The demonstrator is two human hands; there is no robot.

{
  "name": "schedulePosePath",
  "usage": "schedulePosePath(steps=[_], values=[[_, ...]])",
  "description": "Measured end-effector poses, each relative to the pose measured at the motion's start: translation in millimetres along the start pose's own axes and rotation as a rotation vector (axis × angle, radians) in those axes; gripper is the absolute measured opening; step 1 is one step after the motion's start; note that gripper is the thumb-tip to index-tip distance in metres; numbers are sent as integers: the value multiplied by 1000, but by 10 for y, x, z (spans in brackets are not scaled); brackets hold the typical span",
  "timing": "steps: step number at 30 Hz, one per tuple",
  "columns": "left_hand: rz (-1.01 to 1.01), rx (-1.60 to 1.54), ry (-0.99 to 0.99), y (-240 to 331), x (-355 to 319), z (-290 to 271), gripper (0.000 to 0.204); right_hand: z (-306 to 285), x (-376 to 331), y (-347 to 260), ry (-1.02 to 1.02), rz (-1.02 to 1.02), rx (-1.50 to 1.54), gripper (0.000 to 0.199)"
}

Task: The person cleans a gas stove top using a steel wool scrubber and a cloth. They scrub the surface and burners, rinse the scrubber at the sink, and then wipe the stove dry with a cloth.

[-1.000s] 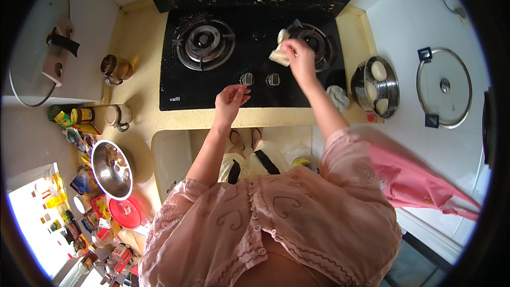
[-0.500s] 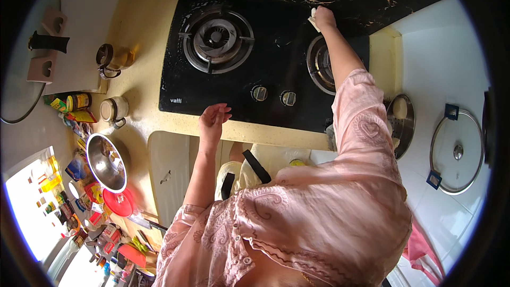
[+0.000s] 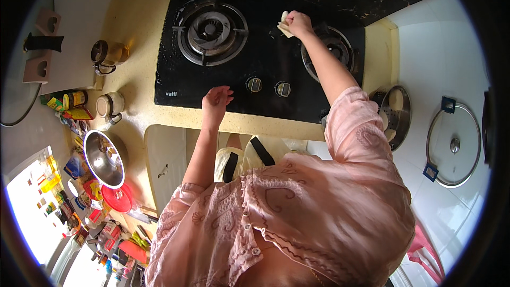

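Note:
A pale cream cloth [image 3: 285,27] is pinched in my right hand [image 3: 299,23], touching the black glass stovetop [image 3: 265,53] between its two burners, toward the back. My right forearm passes over the right burner [image 3: 333,47] and partly hides it. Over the stovetop's front part, left of the two control knobs [image 3: 269,87], my left hand [image 3: 216,98] hovers with loosely bent fingers and holds nothing. The left burner [image 3: 210,30] is fully visible, and small droplets or specks dot the glass beside it.
On the counter to the left stand two lidded glass mugs [image 3: 110,105] and a steel bowl [image 3: 104,158]. Below them are a red lid [image 3: 117,197] and a knife [image 3: 141,216]. A perforated steel pan [image 3: 393,117] sits right of the stove; a glass pot lid [image 3: 455,145] hangs on the wall.
My right hand has slid left with the cloth, away from the right burner. My left hand has shifted slightly farther over the stovetop. The view has tilted a little.

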State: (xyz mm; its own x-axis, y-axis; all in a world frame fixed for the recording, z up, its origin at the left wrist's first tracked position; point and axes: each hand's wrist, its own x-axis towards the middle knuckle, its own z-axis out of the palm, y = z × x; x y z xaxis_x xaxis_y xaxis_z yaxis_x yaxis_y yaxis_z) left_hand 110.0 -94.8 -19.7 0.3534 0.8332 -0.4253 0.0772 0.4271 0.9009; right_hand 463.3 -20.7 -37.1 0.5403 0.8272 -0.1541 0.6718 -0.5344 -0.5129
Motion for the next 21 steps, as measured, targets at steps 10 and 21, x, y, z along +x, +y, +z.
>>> schedulePosePath(steps=[10,21], values=[[12,-12,-42,4,26,61,15,270,-421,-264,99,-231,120,16],[9,30,-33,-82,-18,22,16,314,-502,-361,133,-313,-94,16]])
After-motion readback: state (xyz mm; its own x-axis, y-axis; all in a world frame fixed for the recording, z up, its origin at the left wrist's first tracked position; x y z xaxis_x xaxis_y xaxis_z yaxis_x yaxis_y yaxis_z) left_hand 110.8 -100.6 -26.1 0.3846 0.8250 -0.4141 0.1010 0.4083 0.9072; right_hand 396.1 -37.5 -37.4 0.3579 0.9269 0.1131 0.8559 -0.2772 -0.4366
